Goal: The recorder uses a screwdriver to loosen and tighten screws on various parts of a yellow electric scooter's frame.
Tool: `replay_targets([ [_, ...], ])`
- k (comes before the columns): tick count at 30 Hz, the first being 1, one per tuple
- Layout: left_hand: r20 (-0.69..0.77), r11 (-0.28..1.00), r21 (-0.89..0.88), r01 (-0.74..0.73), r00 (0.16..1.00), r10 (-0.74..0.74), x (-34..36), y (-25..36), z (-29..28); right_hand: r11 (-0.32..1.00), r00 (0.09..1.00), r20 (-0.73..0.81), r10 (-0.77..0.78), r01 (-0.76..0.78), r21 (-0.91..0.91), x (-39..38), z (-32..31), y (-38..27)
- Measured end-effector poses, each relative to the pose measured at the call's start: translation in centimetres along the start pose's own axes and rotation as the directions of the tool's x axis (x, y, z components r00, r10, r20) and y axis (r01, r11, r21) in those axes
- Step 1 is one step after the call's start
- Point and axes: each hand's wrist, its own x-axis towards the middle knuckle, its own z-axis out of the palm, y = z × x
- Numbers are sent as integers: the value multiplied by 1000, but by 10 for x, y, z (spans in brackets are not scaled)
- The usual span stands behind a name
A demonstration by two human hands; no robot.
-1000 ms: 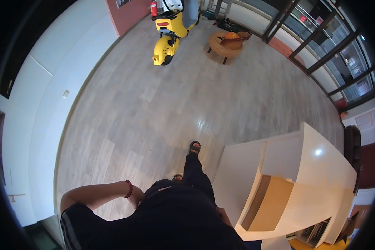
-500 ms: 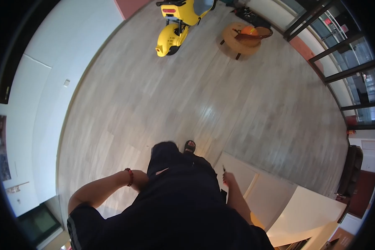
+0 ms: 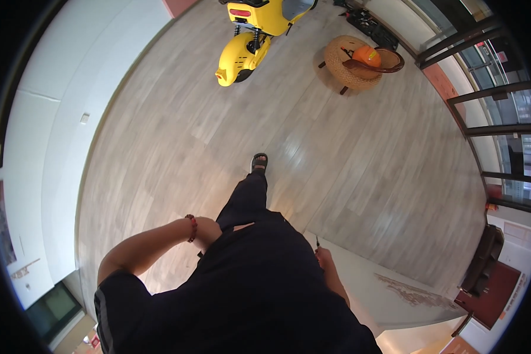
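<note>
My left hand (image 3: 208,232) is at the left side of my dark trousers, below a red bead bracelet (image 3: 192,228) on the wrist. Its fingers are hidden against the clothing, perhaps in a pocket. Down at my right side, my right hand (image 3: 323,257) is closed round a thin, dark, pointed object (image 3: 318,241) that sticks out forward; its exact kind is too small to make out. One foot in a dark sandal (image 3: 259,161) is forward on the wood-look floor (image 3: 218,127).
A yellow scooter (image 3: 242,53) stands ahead. Right of it, a round woven stool (image 3: 342,59) bears an orange round object (image 3: 367,56) and a brown bowl-like thing (image 3: 389,61). A white wall (image 3: 65,147) runs along the left, dark-framed glass doors (image 3: 495,109) along the right. A pale partition (image 3: 360,283) is beside my right arm.
I have stepped forward, and the sandalled foot reaches farther out. The scooter and stool appear closer. The partition beside my right arm has shifted backward in view. The right hand still holds the thin object.
</note>
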Motion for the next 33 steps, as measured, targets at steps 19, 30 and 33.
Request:
replay_targets([
  [19, -3, 993, 103, -63, 998, 63, 8, -71, -256, 723, 972, 48, -230, 204, -661, 68, -66, -217],
  [30, -44, 995, 92, -48, 998, 52, 74, -40, -373, 443, 931, 320, -175, 365, -819, 180, -211, -259],
  [33, 49, 999, 37, 32, 998, -34, 82, -26, -390, 941, 950, -89, 299, -279, 192, 163, -236, -316],
])
